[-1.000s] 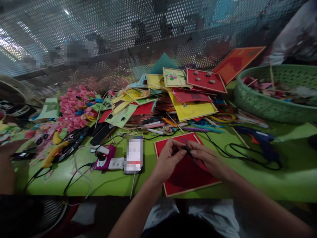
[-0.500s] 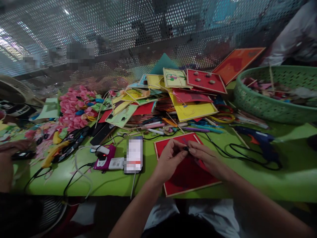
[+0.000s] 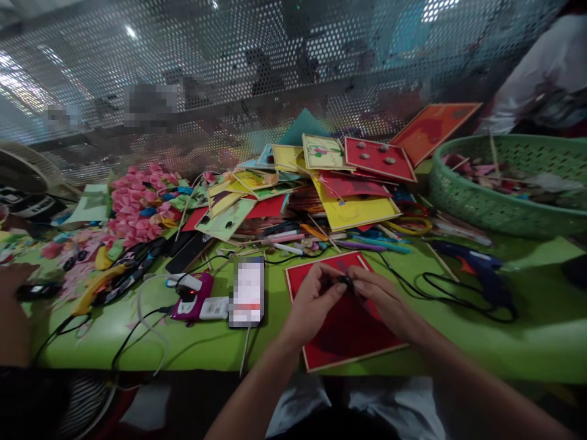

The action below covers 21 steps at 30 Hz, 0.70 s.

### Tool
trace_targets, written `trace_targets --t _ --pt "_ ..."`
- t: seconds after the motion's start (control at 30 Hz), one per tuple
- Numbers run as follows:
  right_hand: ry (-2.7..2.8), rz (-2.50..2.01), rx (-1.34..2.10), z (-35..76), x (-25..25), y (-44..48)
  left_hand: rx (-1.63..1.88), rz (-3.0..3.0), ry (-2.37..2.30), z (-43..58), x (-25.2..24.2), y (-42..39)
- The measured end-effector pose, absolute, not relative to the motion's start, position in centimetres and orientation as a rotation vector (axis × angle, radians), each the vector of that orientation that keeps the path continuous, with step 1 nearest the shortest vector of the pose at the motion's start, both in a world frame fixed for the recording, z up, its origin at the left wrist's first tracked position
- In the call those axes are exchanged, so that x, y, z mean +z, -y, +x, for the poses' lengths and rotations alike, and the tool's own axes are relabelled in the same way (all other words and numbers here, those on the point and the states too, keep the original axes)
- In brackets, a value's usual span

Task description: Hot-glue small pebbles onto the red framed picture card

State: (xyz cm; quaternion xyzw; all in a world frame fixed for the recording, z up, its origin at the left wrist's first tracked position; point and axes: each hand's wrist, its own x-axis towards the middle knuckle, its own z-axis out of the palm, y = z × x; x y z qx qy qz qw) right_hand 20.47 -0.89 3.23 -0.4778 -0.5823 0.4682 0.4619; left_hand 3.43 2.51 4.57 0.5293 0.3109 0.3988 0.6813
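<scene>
A small dark, shiny piece (image 3: 345, 282) is pinched between my two hands; its kind is too small to make out. My left hand (image 3: 316, 296) has thumb and fingers closed on its left side. From the right, the fingertips of my right hand (image 3: 378, 293) press against the same piece. Both hands hover over a red card (image 3: 339, 336) edged with thin pale wooden strips, which lies at the table's front edge. A darker patch shows on the card, and my hands hide much of its upper part.
On the green table (image 3: 202, 354) lie a phone (image 3: 246, 292), a purple power strip (image 3: 195, 299), a blue glue gun (image 3: 481, 266) with looping cord and a yellow glue gun (image 3: 98, 290). Framed cards (image 3: 353, 211) pile up behind, beside a green basket (image 3: 499, 208). Another person's arm (image 3: 16, 311) rests at left.
The dark piece has turned slightly between my fingertips and shows more of itself. The whole view has shifted a little. At left, the other person's arm has moved.
</scene>
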Motion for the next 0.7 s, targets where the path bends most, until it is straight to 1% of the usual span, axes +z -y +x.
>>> trace_targets --t 0.23,0.4,0.5,0.7 --pt "1.716 -1.266 0.764 19.9 3.9 0.6 0.869 1.159 -0.720 3.4 5.0 -2.6" --pt "1.789 -1.194 0.637 20.1 3.6 0.5 0.852 1.104 -0.683 3.4 4.9 -2.6" --pt "1.774 -1.165 0.687 20.2 3.6 0.7 0.816 1.045 -0.657 3.3 5.0 -2.7" --pt "1.616 -1.132 0.981 19.9 4.7 1.2 0.748 0.858 -0.554 3.2 5.3 -2.7"
